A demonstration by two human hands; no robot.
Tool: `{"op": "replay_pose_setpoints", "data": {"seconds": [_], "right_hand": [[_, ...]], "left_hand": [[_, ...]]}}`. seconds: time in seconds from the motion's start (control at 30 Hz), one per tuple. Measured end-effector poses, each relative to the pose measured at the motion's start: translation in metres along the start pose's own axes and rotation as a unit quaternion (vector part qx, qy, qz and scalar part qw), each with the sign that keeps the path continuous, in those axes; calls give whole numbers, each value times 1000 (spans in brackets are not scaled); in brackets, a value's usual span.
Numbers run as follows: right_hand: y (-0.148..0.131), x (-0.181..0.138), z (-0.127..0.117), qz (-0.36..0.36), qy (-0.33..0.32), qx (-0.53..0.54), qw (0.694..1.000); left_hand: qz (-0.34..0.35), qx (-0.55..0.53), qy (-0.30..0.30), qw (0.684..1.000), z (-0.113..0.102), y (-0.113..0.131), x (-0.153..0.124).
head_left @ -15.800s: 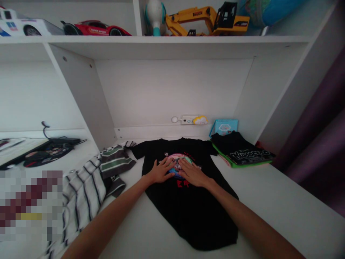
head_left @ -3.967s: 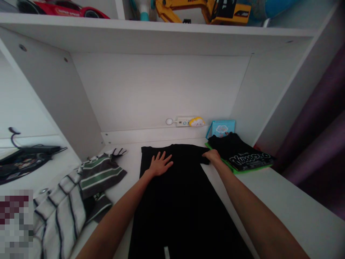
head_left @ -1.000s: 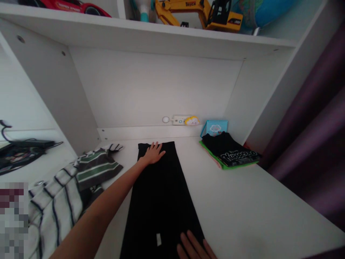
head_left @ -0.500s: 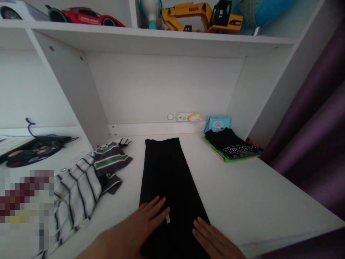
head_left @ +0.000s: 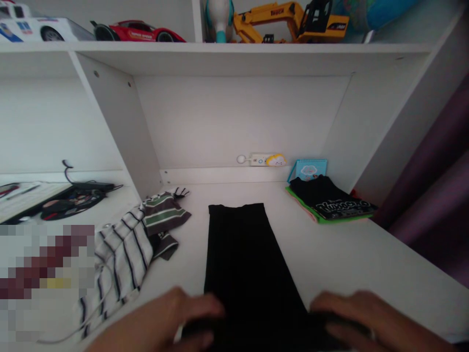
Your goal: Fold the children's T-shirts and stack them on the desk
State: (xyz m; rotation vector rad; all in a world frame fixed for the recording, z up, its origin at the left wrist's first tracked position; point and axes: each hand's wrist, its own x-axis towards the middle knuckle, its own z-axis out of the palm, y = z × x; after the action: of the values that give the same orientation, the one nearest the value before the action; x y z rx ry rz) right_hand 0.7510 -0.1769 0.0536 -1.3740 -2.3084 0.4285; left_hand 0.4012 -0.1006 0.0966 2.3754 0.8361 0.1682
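A long, narrow folded black garment [head_left: 245, 249] lies on the white desktop in front of me. My left hand [head_left: 183, 315] is at its lower left edge, fingers curled with dark cloth between thumb and forefinger. At the lower right, my right hand [head_left: 359, 315] grips a stretch of the same cloth, which spreads out sideways here. Both hands are somewhat blurred. The near end of the garment runs past the bottom of the view.
Striped clothes [head_left: 124, 244] lie heaped at left. A folded shirt stack [head_left: 330, 200] sits at back right by a small blue calendar [head_left: 311, 168]. Against the rear panel is a power strip [head_left: 258, 159]. Overhead, a shelf [head_left: 256, 48] carries a toy excavator [head_left: 293, 22] and toy cars.
Both hands were lying flat on the garment; now they have moved apart and closed on its near part. The garment's far edge has slid toward me. The camera view has shifted slightly.
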Motion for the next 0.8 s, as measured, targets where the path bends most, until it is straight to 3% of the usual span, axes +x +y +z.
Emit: {"op": "replay_pose_setpoints", "data": {"seconds": [0.07,0.13,0.2,0.3,0.37,0.43,0.57,0.63,0.7,0.8], "right_hand": [[7,53,-32,64,19,57,996],[30,115,-44,69,20,86,994],[63,169,-33,99,27,86,991],[111,215,6,170,0,75,983],[130,223,29,171,1,68,983],[138,223,40,155,18,65,986],[136,221,36,141,20,21,990],[134,225,33,162,10,-19,986],[132,231,35,197,10,-48,979],[125,236,44,251,27,-95,963]], "left_hand": [[-20,1,72,997,-33,-12,42],[-21,-59,76,995,-55,-41,96],[-72,-134,77,985,-59,-81,147],[-165,-173,100,966,-40,-139,192],[-173,-165,136,961,-25,-163,200],[-136,-142,171,965,-17,-171,195],[-31,-56,216,974,-34,-160,183],[-18,-36,229,973,-45,-157,185],[-51,-17,250,967,-48,-161,194],[-157,21,283,946,-36,-175,209]]}}
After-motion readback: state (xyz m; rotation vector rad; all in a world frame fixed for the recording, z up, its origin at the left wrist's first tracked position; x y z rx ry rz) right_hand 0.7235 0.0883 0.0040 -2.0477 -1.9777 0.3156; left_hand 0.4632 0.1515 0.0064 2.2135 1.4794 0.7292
